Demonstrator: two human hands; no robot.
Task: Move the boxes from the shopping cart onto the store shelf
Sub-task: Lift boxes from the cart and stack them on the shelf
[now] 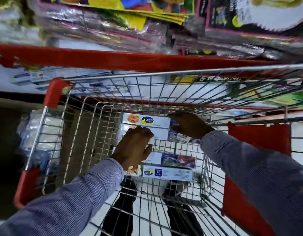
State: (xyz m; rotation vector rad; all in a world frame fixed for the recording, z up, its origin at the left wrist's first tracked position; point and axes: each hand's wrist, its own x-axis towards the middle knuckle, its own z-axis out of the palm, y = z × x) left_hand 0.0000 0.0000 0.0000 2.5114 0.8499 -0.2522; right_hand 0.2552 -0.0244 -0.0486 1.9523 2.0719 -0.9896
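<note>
Several long white foil boxes with blue logos lie in the bottom of the wire shopping cart (164, 73). Two of them sit side by side at the far end, the far box (152, 120) and the second box (161, 134). My left hand (134, 147) curls over the left end of the second box. On the right end of the same pair presses my right hand (189, 125). Two more boxes (169, 167) lie nearer to me, untouched. The store shelf (113, 59) with its red edge stands just beyond the cart.
Plastic-wrapped colourful packs (99, 23) fill the shelf above the red edge. A lower shelf holds flat white packs (45, 76) on the left and green ones (283, 99) on the right. Red bumpers (55, 92) cap the cart's corners. My dark trouser legs (120, 212) show through the cart floor.
</note>
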